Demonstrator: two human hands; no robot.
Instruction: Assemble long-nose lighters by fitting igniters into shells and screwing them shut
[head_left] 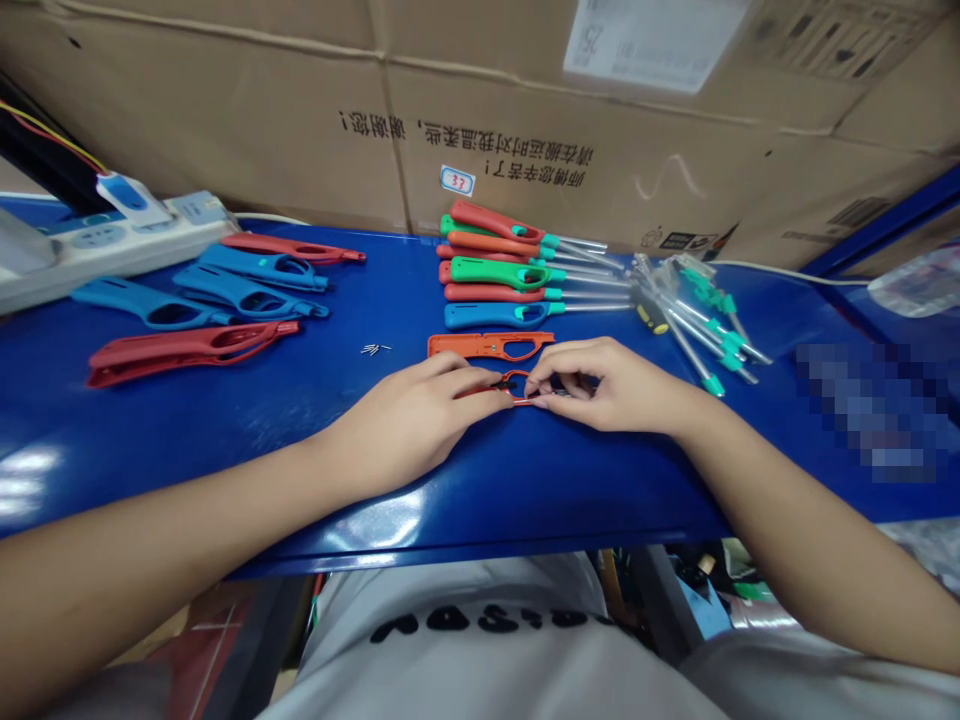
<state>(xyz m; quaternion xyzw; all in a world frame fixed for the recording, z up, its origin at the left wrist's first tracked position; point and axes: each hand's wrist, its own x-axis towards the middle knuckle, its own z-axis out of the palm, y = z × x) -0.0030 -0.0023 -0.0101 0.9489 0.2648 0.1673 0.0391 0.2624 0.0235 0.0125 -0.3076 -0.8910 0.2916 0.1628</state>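
Note:
My left hand [431, 410] is closed on an orange lighter half-shell [517, 402] at the front middle of the table, covering most of its handle. Black parts show inside the shell near my fingertips. At the shell's narrow end, my right hand [600, 385] pinches with thumb and fingers; whatever small piece lies in that pinch is hidden. Just behind my hands lies a second orange lighter half-shell [487, 346], flat on the table. A few small screws [375, 349] lie in a loose group left of it.
Assembled lighters in several colours [499, 274] are stacked at the back middle. Metal tubes with teal ends [705, 325] and a yellow-black tool [651, 314] lie to their right. Blue and red shells [225, 290] lie left, by a power strip [97, 245]. A cardboard box [300, 130] stands behind.

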